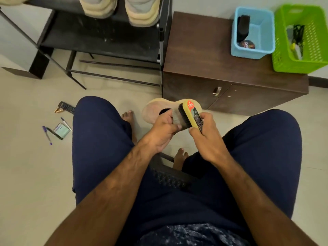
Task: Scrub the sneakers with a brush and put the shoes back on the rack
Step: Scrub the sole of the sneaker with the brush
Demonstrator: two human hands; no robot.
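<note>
While seated on a dark stool (170,176) with knees apart, holds a sneaker (156,112) between them above the tiled floor (26,174), pale sole up. Left hand (163,132) clamped round the shoe's near end, fingers curled over its edge. Right hand (207,139) wrapped tight on a yellow-backed brush (190,115) — black bristles pressed against the shoe. Two more sneakers (120,9) sit toes-out on the black rack (106,41) at top, side by side. Right of the rack, a brown cabinet (221,68) carrying a blue basket (253,32) and a green basket (301,38), touching. On the floor at left — pens (47,134), a small notepad (61,130) and a remote (66,107).
</note>
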